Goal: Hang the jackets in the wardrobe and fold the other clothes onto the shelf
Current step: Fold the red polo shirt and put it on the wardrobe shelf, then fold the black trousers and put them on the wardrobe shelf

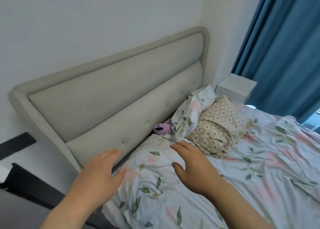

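Beige patterned cloth, possibly clothing; just beyond right hand

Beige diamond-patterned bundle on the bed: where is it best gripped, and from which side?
Take the beige bundle by the crumpled folds at its near end, probably from the front with the open right hand just short of it. Those ridges suit a pinch and lie uncovered; the floral pillow overlaps its far left edge.
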`<action>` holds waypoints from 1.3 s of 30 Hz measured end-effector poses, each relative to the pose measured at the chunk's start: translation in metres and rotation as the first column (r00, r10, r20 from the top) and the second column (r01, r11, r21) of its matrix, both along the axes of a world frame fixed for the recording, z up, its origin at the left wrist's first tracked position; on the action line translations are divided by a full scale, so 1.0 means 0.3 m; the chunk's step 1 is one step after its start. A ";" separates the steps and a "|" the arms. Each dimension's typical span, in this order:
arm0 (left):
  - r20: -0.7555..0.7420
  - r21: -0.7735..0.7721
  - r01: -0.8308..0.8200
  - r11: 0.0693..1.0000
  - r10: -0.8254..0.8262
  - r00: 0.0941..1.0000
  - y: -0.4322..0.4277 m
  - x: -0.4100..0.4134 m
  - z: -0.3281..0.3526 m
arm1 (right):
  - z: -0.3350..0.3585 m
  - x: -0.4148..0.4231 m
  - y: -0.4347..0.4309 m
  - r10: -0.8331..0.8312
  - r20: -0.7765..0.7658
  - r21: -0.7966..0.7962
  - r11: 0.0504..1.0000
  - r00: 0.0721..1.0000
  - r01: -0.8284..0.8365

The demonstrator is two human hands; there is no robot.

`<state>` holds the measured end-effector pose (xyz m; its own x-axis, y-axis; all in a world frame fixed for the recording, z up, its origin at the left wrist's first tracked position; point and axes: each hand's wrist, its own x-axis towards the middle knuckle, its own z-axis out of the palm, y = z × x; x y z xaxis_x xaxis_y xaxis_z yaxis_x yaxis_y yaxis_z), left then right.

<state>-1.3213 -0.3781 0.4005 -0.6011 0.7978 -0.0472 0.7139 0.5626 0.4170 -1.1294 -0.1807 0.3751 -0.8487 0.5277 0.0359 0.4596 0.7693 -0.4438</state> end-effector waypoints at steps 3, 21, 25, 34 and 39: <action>0.000 -0.029 0.074 0.997 -0.075 0.997 0.083 -0.001 -0.035 | -0.004 0.062 0.050 -0.087 -0.001 -0.008 0.996 0.996 0.087; -0.039 -0.034 0.717 0.696 -0.718 0.695 0.461 0.344 -0.095 | 0.059 0.687 -0.218 -0.686 0.266 -0.012 0.700 0.677 0.714; 0.055 -0.020 0.797 0.604 -0.795 0.604 0.495 0.486 -0.137 | 0.063 0.809 -0.321 -0.765 0.286 -0.004 0.601 0.577 0.799; -0.052 -0.048 0.915 0.402 -0.915 0.399 0.520 0.840 -0.110 | 0.082 1.142 -0.489 -0.884 0.273 0.014 0.398 0.379 0.917; -0.059 -0.068 0.936 0.346 -0.938 0.343 0.519 1.121 -0.106 | 0.052 1.426 -0.545 -0.910 0.252 -0.039 0.330 0.329 0.943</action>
<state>-0.9848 -0.2225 0.3687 0.5367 0.8413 -0.0653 0.8060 -0.4882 0.3347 -0.7017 -0.3442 0.3907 0.2171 0.9555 -0.1997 0.8977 -0.2758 -0.3437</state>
